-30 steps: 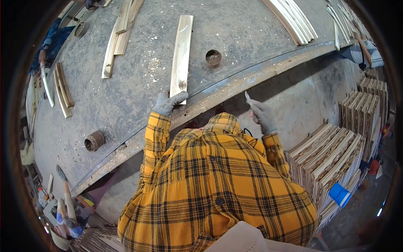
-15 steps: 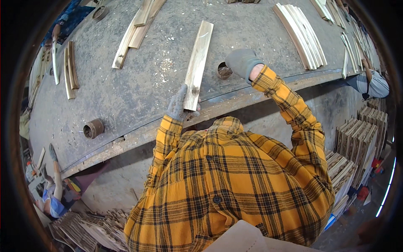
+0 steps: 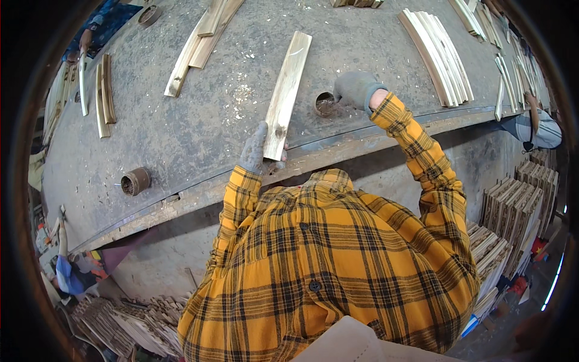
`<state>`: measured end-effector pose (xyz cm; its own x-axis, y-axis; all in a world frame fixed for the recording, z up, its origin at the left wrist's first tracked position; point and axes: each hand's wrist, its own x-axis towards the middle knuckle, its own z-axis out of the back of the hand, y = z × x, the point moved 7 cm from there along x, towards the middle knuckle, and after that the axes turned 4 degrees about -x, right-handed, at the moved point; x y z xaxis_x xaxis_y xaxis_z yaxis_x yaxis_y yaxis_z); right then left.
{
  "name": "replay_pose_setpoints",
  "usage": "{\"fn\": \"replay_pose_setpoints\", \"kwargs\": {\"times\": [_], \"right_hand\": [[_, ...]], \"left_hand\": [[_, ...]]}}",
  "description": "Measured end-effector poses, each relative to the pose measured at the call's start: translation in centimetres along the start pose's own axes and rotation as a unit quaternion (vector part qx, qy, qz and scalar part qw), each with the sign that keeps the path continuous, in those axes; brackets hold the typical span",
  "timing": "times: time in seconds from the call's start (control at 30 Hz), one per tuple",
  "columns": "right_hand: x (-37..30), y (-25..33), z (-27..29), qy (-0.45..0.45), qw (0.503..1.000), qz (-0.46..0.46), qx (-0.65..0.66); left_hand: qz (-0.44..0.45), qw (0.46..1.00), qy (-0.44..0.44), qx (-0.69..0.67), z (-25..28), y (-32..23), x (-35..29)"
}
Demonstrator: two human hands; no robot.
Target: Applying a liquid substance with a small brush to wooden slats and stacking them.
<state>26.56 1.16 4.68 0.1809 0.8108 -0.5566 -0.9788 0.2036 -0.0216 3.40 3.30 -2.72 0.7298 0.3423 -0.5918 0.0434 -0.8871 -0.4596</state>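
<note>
My left hand (image 3: 254, 149), in a grey glove, is closed on the near end of a pale wooden slat (image 3: 288, 90), thumb along one side and fingertips showing at the other. The slat points away from me over the table and has a dark knot near my grip. My right hand (image 3: 359, 90), also gloved, is curled closed just right of a small round can (image 3: 325, 105) with brown stuff inside. Its fingertips are at the can's rim, and whatever they hold is hidden.
A second brown can (image 3: 136, 181) lies at the left near the table edge (image 3: 199, 196). Slats rest at the upper left (image 3: 188, 63) and in a row (image 3: 437, 57) at the right. Co-workers are at both sides. Stacked wood (image 3: 512, 202) stands lower right.
My right hand has moved slightly right and down, its fingers now at the can's mouth. My left hand keeps hold of the slat. At the lower left, a co-worker's arm has shifted.
</note>
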Motion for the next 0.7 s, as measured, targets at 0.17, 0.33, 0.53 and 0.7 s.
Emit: {"fn": "replay_pose_setpoints", "kwargs": {"times": [0.17, 0.33, 0.53, 0.7], "right_hand": [[0.0, 1.0, 0.7, 0.023, 0.993, 0.113, 0.033], [-7.1, 3.4, 3.3, -0.086, 0.887, 0.088, 0.445], [-11.3, 8.9, 2.5, -0.442, 0.833, 0.092, 0.320], [-12.0, 9.5, 2.5, -0.486, 0.820, 0.087, 0.290]], "left_hand": [[-0.018, 0.998, 0.053, -0.021, -0.8, -0.7, -0.6], [-0.031, 0.995, 0.056, -0.072, -1.2, -1.0, -1.3], [-0.066, 0.984, 0.114, -0.118, -4.2, -2.7, -2.8], [-0.051, 0.985, 0.119, -0.112, -5.0, -3.2, -3.3]]}}
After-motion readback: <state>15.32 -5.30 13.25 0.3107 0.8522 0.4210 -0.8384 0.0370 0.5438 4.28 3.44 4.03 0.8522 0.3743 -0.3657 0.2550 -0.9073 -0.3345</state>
